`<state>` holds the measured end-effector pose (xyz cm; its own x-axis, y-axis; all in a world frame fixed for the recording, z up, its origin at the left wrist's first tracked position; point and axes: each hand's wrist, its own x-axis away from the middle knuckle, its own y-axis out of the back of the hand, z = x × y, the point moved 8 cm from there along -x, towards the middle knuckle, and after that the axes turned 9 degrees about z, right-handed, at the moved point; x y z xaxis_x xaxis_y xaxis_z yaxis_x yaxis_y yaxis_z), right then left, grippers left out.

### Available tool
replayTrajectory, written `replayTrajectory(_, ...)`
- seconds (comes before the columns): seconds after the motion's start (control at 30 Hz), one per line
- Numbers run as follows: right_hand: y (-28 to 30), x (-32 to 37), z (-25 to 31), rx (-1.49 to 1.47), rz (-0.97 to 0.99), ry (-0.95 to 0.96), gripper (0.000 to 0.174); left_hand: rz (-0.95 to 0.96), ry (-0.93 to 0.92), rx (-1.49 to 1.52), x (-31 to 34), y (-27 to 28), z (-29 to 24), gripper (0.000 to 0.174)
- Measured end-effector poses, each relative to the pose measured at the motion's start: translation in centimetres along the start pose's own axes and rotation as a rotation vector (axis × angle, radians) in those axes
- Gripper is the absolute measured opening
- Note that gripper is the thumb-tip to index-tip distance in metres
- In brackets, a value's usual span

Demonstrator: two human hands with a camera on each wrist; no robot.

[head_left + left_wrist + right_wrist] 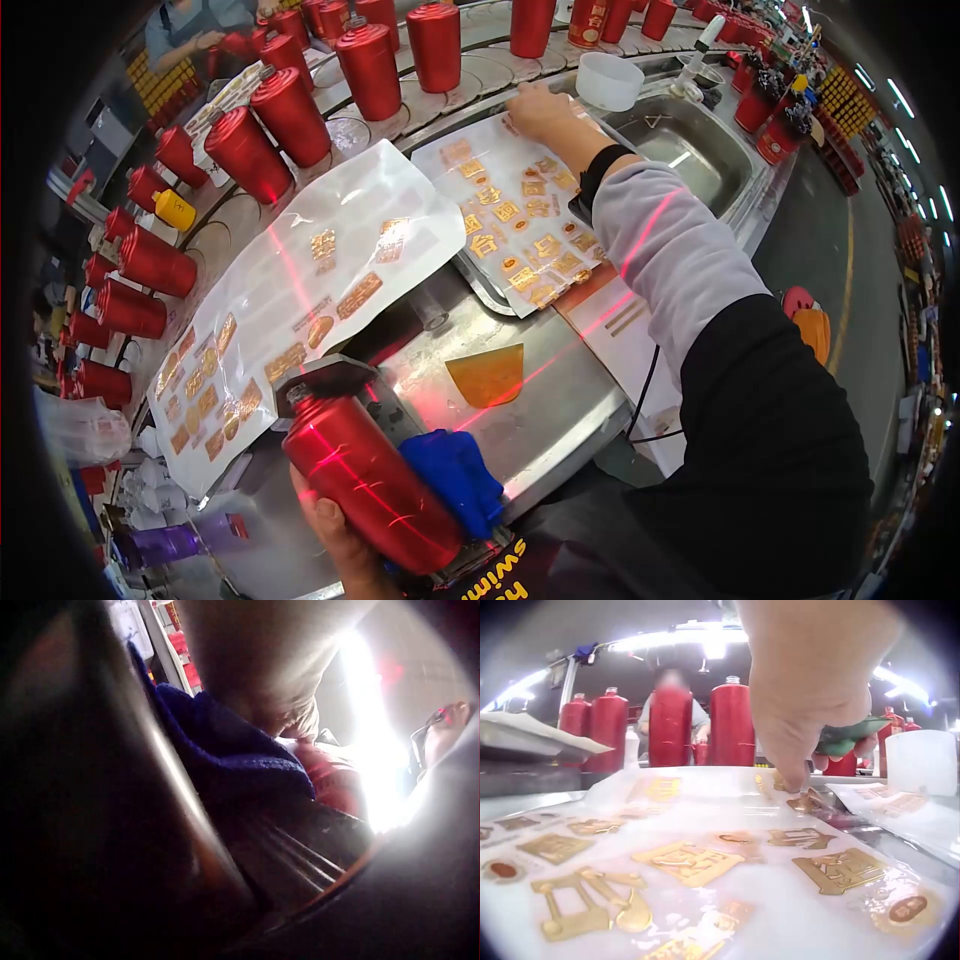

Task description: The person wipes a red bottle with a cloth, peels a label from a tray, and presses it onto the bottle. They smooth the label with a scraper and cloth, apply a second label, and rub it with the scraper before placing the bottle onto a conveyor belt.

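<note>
Step in hand, as judged: picking a gold sticker from the sheet for the red bottle.

Left hand: closed around the lower part of the bottle, thumb along its side. The bottle is tilted, neck to the upper left, beside the blue cloth at the near edge of the tabletop. No sticker shows on its visible side.

Right hand: at the far edge of the sheet. The index finger points down at a sticker there; the rear fingers are curled around a green piece. Whether a sticker is pinched or lifted cannot be told.

Next move, as judged: peel the sticker cleanly, keeping fingertips off its adhesive face. Hold the bottle steady and align the sticker before pressing. Risk: creasing, or skewed placement.
</note>
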<state>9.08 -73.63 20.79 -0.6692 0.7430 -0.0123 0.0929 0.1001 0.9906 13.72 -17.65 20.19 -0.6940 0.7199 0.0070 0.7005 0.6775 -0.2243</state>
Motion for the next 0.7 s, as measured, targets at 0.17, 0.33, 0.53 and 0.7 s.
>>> replayTrajectory(0.17, 0.9, -0.3, 2.3, -0.011, 0.158, 0.112, 0.029, 0.003, 0.001, 0.017, 0.2, 0.2, 0.1, 0.094)
replayTrajectory(0.33, 8.0, 4.7, 6.4, -0.238, 0.174, 0.48, 0.025, -0.029, -0.18, -0.049, 0.1, 0.3, -1.5, 0.083)
replayTrajectory(0.53, 16.7, 16.6, 14.3, -0.372, 0.06, 1.048, 0.015, 0.06, -0.368, -1.138, -1.6, -3.2, -12.6, 0.055)
replayTrajectory(0.7, 20.4, 24.5, 20.0, -0.568, 0.03, 1.305, 0.012, 0.159, -0.66, -1.301, -6.8, -10.5, -15.7, 0.037)
